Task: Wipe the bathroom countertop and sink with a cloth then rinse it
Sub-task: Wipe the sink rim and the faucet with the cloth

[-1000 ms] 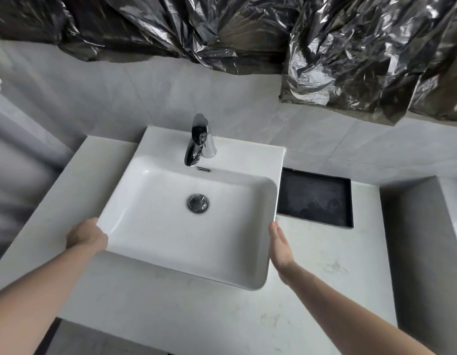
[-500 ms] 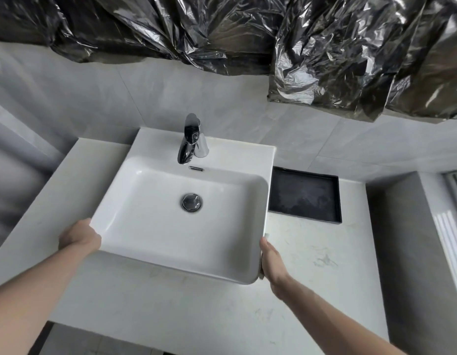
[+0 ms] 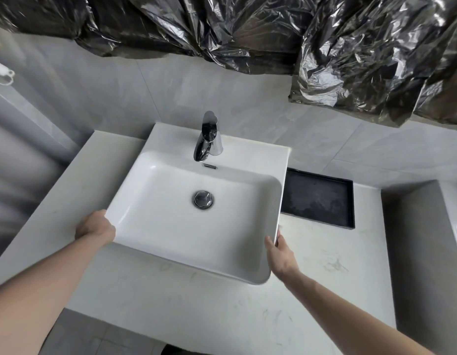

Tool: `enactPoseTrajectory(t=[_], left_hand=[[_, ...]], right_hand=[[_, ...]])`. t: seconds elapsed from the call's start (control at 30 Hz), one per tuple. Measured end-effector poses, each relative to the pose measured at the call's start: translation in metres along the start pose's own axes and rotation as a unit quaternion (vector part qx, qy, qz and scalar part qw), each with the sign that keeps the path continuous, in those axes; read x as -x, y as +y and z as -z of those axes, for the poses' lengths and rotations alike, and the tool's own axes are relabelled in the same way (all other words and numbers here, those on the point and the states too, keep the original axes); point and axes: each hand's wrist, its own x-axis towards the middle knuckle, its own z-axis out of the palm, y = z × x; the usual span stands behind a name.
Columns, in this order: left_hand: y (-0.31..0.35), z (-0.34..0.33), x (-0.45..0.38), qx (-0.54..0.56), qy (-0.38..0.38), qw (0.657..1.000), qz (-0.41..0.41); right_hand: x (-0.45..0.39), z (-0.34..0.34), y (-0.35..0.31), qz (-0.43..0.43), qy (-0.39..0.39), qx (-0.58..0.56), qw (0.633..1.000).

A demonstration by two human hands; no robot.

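Note:
A white rectangular sink (image 3: 155,242) sits on a pale stone countertop (image 3: 196,308), with a chrome faucet (image 3: 207,139) at its back and a metal drain (image 3: 202,199) in the basin. My left hand (image 3: 94,228) is pressed against the sink's front left corner, and the rim hides its fingers. At the sink's right side near the front corner, my right hand (image 3: 280,254) rests with its fingers lying straight along the outer wall. Neither hand holds anything that I can see. No cloth is in view.
A black shallow tray (image 3: 319,198) lies on the countertop right of the sink, against the grey tiled wall. Crumpled black plastic sheeting (image 3: 350,60) hangs above. A grey side wall (image 3: 422,252) bounds the counter on the right.
Both hands keep their places against the sink's sides. Only the view has swung a little sideways and back.

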Motion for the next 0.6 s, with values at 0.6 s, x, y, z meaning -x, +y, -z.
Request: enactPoseTrajectory(t=[0.6], left_hand=[[-0.012, 0.009, 0.005, 0.054, -0.021, 0.998, -0.032]], right_hand=[[0.097, -0.06, 0.036, 0.102, 0.164, -0.041, 0.98]])
